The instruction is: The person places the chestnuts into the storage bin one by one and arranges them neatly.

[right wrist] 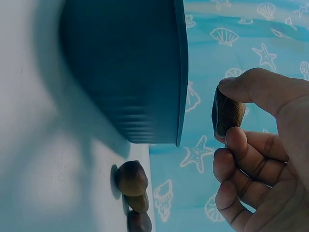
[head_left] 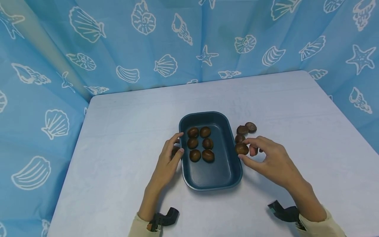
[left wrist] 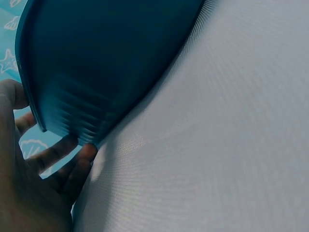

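Note:
My right hand pinches a brown chestnut between thumb and fingertips, just off the right rim of a dark blue tray. In the right wrist view the pinched chestnut is held clear of the table, beside the tray wall. At the tray's left side rests my left hand, its fingertips touching the rim and outer wall. The left wrist view shows its spread fingers against that wall. Inside the tray, several chestnuts stand in two columns toward the upper left.
Loose chestnuts lie on the white tablecloth right of the tray, near its upper right side. A blue curtain printed with shells hangs behind the table and along its sides.

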`<state>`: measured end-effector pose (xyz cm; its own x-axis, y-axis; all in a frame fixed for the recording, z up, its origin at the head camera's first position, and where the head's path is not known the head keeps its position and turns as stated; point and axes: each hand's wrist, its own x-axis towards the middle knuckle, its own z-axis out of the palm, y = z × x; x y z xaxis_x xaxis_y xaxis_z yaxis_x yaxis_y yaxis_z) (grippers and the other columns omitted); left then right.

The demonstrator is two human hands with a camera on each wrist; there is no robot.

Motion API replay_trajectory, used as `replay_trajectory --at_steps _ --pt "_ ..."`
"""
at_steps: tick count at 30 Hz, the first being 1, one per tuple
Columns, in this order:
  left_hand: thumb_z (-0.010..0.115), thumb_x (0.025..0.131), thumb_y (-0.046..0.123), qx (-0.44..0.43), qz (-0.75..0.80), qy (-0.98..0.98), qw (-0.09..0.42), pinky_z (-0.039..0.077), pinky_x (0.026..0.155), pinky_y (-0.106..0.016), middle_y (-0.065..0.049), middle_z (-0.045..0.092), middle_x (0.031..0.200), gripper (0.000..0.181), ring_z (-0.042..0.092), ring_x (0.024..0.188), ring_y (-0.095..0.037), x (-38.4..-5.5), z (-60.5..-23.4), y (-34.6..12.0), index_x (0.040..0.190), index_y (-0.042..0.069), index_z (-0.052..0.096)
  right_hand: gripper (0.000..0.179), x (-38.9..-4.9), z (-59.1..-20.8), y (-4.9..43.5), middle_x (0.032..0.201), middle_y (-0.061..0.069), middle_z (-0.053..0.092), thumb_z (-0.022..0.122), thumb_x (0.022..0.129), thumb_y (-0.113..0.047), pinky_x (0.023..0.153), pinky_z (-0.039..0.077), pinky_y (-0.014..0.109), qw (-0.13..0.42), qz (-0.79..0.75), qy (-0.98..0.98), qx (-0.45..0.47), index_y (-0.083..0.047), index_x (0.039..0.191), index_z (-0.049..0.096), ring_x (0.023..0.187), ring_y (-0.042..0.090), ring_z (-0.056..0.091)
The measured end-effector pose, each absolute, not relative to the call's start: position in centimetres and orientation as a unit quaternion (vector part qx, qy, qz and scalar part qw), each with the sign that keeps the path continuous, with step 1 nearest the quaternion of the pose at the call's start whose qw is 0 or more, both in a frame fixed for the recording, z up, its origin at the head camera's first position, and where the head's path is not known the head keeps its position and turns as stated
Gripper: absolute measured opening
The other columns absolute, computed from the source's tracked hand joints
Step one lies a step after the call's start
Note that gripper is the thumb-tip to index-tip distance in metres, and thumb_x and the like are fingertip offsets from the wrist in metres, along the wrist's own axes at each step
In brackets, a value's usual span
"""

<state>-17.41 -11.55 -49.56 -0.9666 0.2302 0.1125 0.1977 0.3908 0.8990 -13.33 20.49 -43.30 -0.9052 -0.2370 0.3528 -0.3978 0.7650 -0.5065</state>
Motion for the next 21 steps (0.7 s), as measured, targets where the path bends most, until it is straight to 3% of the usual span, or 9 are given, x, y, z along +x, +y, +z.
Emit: replay_trajectory --at_steps 13,21 --pt "0.047 0.105 0.032 0.137 0.541 0.830 0.012 0.048 0.093 -0.044 -0.004 0.047 0.134 0.048 0.055 0.112 -0.021 -17.6 -49.8 -11.7 0.152 0.037 0.038 0.038 -13.1 -43.2 18.8 0.083 -0.009 0.049 0.085 0.079 -0.017 0.059 0.040 0.025 0.113 0.317 -0.921 0.196 -0.013 0.112 0.068 0.078 0.010 0.048" --pt "0.047 0.105 0.032 0.140 0.545 0.827 0.015 0.048 0.094 -0.043 -0.003 0.047 0.133 0.048 0.055 0.112 -0.020 -17.6 -49.9 -11.8 0.151 0.042 0.037 0.042 -13.1 -43.3 18.2 0.097 -0.004 0.062 0.086 0.078 -0.018 0.077 0.053 0.044 0.104 0.318 -0.921 0.198 -0.011 0.116 0.069 0.093 0.018 0.058"
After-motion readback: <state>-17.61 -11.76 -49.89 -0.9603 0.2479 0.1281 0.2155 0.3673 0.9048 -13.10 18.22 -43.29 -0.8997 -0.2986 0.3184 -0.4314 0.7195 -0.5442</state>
